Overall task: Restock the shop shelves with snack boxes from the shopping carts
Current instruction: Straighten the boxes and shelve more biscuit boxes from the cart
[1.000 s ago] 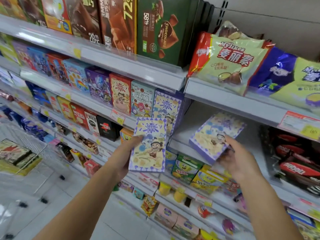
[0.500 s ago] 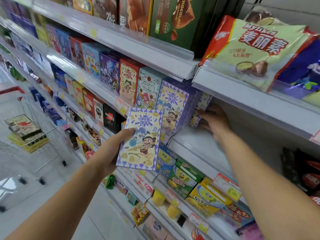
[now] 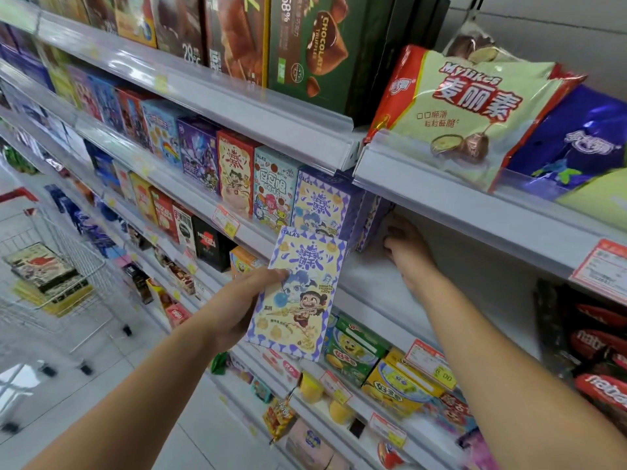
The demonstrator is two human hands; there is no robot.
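Just left of my right hand (image 3: 405, 245), a shelved box (image 3: 371, 218) stands upright; whether that hand grips it I cannot tell. My left hand (image 3: 237, 307) grips the next snack box (image 3: 298, 293), which I reckon slots in beside it.

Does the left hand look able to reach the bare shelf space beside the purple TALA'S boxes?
Probably yes: the left hand, holding a TALA'S box, is just in front of it. Only the right hand is in that shelf space.
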